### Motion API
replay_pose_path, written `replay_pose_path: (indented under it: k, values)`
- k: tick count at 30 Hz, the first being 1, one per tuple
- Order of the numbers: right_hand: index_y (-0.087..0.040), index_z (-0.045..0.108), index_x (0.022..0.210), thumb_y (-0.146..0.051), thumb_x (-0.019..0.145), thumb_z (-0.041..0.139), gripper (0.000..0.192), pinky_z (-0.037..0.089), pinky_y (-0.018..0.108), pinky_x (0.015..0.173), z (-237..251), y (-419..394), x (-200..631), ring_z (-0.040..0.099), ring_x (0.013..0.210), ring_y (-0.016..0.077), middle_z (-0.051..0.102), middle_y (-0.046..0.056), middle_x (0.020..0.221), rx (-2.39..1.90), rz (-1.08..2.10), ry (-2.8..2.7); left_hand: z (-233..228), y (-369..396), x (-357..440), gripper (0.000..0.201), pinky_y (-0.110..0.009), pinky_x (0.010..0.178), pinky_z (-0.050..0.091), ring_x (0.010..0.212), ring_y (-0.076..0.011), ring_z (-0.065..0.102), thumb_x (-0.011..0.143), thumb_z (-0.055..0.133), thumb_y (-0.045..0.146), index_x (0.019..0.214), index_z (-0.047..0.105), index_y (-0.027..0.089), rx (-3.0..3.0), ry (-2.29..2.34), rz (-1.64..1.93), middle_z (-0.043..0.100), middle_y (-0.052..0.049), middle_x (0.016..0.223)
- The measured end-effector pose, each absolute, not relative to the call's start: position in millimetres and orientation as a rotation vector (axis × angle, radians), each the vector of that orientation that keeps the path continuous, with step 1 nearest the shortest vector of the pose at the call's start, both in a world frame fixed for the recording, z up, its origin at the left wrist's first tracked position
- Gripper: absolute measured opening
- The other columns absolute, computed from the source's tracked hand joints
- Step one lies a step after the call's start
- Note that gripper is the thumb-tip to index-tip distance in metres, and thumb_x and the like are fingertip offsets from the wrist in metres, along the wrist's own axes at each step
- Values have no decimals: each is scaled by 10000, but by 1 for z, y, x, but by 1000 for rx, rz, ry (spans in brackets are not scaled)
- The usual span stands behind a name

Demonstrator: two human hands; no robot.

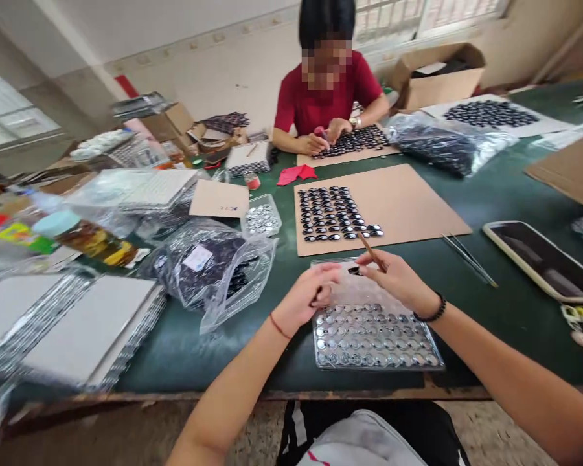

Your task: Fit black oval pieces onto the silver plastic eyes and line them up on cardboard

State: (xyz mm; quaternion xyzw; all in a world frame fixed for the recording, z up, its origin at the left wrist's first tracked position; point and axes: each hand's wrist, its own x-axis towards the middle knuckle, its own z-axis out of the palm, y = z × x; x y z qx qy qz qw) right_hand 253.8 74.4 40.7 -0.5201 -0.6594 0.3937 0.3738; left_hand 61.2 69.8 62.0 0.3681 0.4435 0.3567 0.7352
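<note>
A thin brown stick (pixel 372 252) is gripped in my right hand (pixel 401 279), pointing up and away from me. At that hand's fingertips is a small glossy black oval piece (pixel 354 270), above the far part of a clear plastic tray (pixel 379 365). The near rows of the tray hold many round silvery pieces (pixel 369 330). My left hand (pixel 307 296) is at the tray's left side with curled fingers, and a small dark piece (pixel 317 296) shows between them. Just beyond lies a brown cardboard sheet (pixel 398 200) with rows of black oval pieces (pixel 328 213).
Metal tweezers (pixel 470 260) and a phone (pixel 551 259) lie to the right. On the left are a plastic bag of black pieces (pixel 199 259), a small tub of silvery pieces (pixel 262 220) and stacked trays (pixel 92 330). Opposite, a person in red (pixel 291 107) works over another sheet.
</note>
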Motion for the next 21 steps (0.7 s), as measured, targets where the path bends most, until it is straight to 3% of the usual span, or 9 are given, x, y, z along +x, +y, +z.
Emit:
replay_pose_path:
  k: [2, 4, 9, 12, 15, 17, 19, 21]
  values:
    - [-158, 588, 874, -339, 758, 541, 219, 429, 285, 652, 45, 90, 264, 554, 726, 180, 615, 42, 824, -1387, 839, -1663, 68, 77, 55, 98, -127, 354, 301, 411, -13, 373, 742, 529, 142, 827, 566, 111, 414, 890, 883, 520, 1, 653]
    - [-154, 593, 855, -286, 765, 534, 170, 420, 282, 657, 47, 112, 277, 549, 723, 174, 616, 39, 820, -1476, 645, -1656, 74, 79, 51, 84, -137, 437, 413, 525, -46, 491, 743, 503, 73, 811, 540, 104, 201, 876, 976, 525, -28, 694]
    - [-136, 599, 830, -174, 767, 523, 106, 398, 263, 688, 32, 178, 309, 538, 755, 161, 617, 38, 827, -1632, 415, -1696, 75, 73, 52, 337, -254, 690, 523, 854, -165, 595, 679, 408, -102, 923, 524, 99, 182, 928, 984, 566, -111, 923]
    - [-124, 608, 790, -142, 756, 528, 89, 392, 245, 675, 19, 202, 317, 535, 728, 148, 617, 38, 781, -1660, 420, -1748, 71, 71, 55, 316, -253, 729, 524, 913, -175, 588, 712, 435, -70, 955, 535, 105, 263, 937, 984, 555, -128, 1068]
    - [-120, 619, 783, -165, 780, 513, 115, 380, 255, 661, 9, 212, 318, 523, 701, 152, 605, 51, 753, -1691, 398, -1811, 68, 72, 55, 270, -148, 545, 504, 750, -101, 600, 751, 514, 38, 1006, 542, 123, 366, 920, 936, 556, -123, 1106]
    - [-115, 620, 800, -201, 810, 493, 154, 368, 273, 688, 5, 214, 317, 513, 754, 172, 592, 77, 807, -1704, 359, -1842, 67, 73, 55, 277, -87, 361, 379, 575, -39, 539, 766, 533, 106, 1041, 535, 138, 426, 893, 907, 578, -117, 1058]
    - [-109, 616, 803, -222, 833, 473, 184, 356, 285, 722, 2, 214, 315, 500, 816, 187, 572, 100, 871, -1710, 331, -1859, 65, 74, 56, 269, -84, 287, 254, 453, -6, 440, 782, 533, 176, 1049, 531, 146, 471, 887, 905, 605, -93, 942]
    - [-106, 610, 779, -223, 840, 470, 193, 351, 284, 739, 1, 214, 314, 494, 836, 189, 559, 108, 885, -1716, 328, -1851, 62, 75, 58, 230, -96, 281, 214, 374, 5, 341, 793, 523, 229, 1005, 540, 144, 486, 902, 925, 586, -24, 730]
